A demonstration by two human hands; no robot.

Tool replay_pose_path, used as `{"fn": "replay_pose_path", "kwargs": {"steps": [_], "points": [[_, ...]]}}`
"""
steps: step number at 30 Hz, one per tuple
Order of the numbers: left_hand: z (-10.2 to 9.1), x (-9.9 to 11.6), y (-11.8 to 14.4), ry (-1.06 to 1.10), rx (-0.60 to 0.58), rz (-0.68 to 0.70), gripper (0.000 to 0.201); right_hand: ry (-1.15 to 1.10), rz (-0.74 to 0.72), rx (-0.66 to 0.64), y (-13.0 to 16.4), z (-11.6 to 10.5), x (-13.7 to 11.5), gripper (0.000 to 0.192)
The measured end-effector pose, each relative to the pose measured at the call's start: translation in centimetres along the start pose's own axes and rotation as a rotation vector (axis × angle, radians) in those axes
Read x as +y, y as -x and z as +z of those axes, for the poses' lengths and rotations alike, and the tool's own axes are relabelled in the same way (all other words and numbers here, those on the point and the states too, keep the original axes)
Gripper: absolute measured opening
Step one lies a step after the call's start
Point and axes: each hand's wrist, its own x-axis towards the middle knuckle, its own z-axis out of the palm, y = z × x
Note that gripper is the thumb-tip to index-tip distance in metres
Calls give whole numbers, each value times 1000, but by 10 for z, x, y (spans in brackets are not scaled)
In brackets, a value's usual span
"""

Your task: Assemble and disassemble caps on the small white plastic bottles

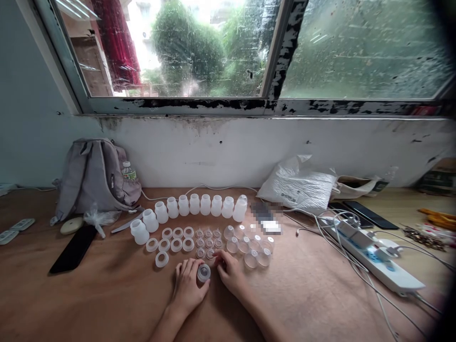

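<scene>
Left hand (187, 287): rests on the table (107, 304), fingers curled loosely round a small capped bottle (204, 273)
Right hand (231, 273): fingertips down beside the bottle, grip unclear
Risk: a knock could topple the nipples (208, 242) and domes (249, 247) close behind
Farther: bottle row (192, 206); rings (171, 240)

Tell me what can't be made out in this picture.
- Head view: a blurred patch behind the clear caps hides whatever lies there.
- The left hand partly covers the small bottle.
- The items at the right edge are too small and cut off.
</scene>
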Motion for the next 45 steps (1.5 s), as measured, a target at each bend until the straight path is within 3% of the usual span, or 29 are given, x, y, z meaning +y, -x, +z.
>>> {"fn": "replay_pose_path", "kwargs": {"steps": [9,15,23,39,45], "points": [[2,3,1,-35,-18,-57,31,83,-141,-161,8,0,-22,10],[-1,5,-2,14,-28,-56,25,8,-140,-82,11,16,-15,13],[-5,19,-3,86,26,-6,27,-116,-149,58,14,11,-15,15],[3,10,4,89,43,-28,23,-81,-261,68,20,14,-14,14],[4,17,-3,208,1,-8,21,-62,-270,136,19,8,-18,11]]}}
